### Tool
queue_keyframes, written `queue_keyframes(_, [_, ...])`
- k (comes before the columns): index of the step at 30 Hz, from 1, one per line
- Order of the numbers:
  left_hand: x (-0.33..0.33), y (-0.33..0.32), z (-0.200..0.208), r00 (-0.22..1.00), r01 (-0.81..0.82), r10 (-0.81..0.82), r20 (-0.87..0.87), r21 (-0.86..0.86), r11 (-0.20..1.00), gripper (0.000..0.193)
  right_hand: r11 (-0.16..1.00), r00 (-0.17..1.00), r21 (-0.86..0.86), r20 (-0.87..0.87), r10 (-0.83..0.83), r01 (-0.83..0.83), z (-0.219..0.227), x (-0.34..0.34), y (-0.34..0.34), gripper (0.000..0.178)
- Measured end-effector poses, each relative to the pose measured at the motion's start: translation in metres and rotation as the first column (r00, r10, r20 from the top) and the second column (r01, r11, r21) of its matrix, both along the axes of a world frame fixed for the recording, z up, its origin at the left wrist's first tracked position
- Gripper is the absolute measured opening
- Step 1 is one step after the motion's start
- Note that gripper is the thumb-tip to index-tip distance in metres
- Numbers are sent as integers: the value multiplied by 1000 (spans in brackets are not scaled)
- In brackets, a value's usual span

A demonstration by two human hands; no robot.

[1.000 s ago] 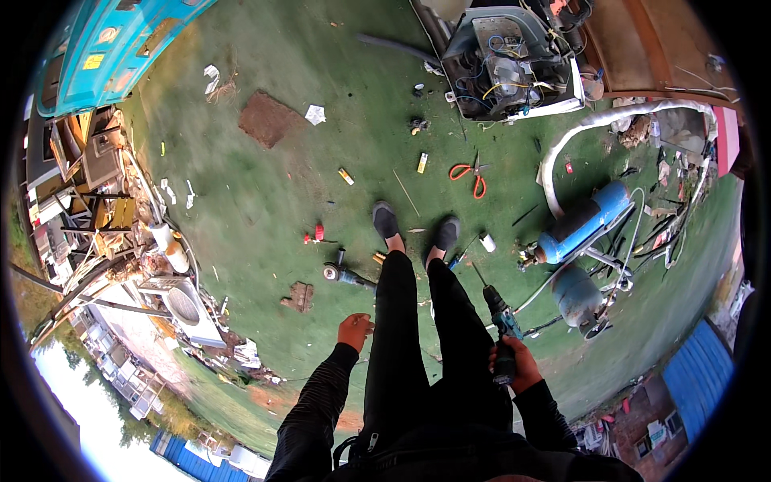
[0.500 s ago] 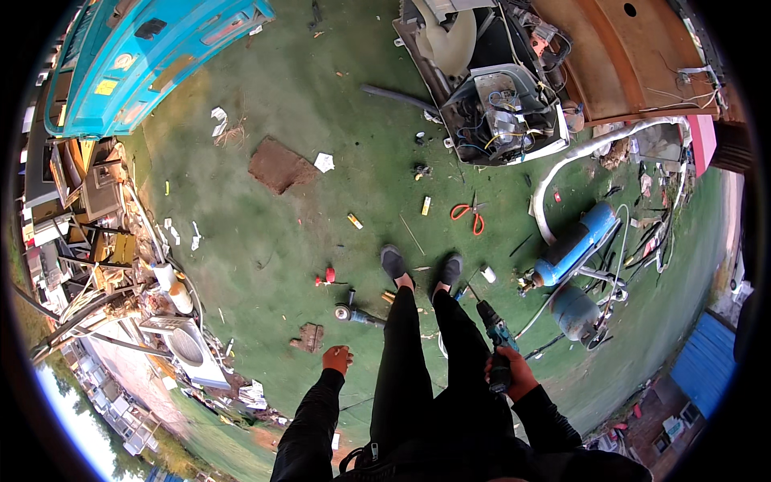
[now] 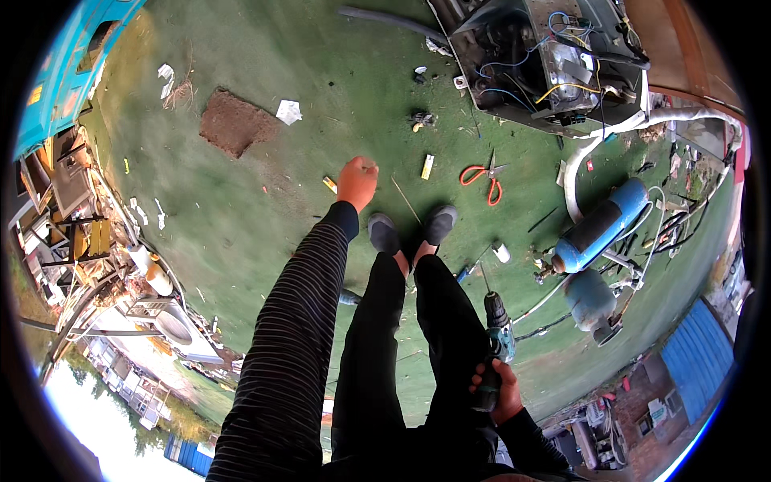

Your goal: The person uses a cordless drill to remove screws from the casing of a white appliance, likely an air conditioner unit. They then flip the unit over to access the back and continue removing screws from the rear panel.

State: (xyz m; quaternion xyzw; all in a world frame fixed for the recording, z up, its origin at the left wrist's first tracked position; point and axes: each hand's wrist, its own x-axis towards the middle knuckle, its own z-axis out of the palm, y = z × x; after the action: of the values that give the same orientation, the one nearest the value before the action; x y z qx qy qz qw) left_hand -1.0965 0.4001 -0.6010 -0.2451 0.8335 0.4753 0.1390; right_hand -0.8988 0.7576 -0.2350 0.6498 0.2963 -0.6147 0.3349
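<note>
My right hand [image 3: 506, 394] is wrapped round the grip of a teal and black cordless drill [image 3: 499, 329]. A long thin bit points from its chuck toward the ground, away from me. Stretched out ahead over the green floor, my left hand [image 3: 357, 183] is closed, and whatever its fingers may hold is hidden. A small yellow and white box [image 3: 330, 185] lies just beside that hand, with another yellow and white box [image 3: 427, 166] to its right. Farther right rest orange-handled scissors [image 3: 488, 176], half spread. My left sleeve mostly covers a power tool [image 3: 349, 297].
An opened appliance [image 3: 554, 72] with loose wires stands at the far right. Blue gas cylinders [image 3: 602, 225] with hoses lie on the right. A rusty plate [image 3: 235, 122] is far left; scrap is heaped along the left side. A white cylinder [image 3: 501, 253] sits near my feet.
My left hand has reached forward from beside my left leg, still closed. The drill stays in my right hand, its bit now turned more straight ahead. The view has shifted forward and right.
</note>
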Motion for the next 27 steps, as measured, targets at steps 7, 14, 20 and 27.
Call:
queue_keyframes(7, [-120, 97, -74, 794, 534, -608, 22, -505, 679, 38, 942, 940, -146, -117, -321, 303, -18, -17, 32, 45])
queue_keyframes(14, [-148, 126, -139, 805, 489, -593, 22, -591, 642, 22, 891, 896, -161, -63, -439, 425, -33, -26, 54, 52])
queue_keyframes(20, [-160, 130, -146, 893, 415, -436, 107, -566, 712, 18, 884, 891, -176, -68, -450, 433, -34, -35, 51, 54])
queue_keyframes(27, [-194, 143, -181, 988, -155, 144, 59, 311, 938, 28, 897, 905, -214, -97, -413, 387, -43, -52, 42, 51])
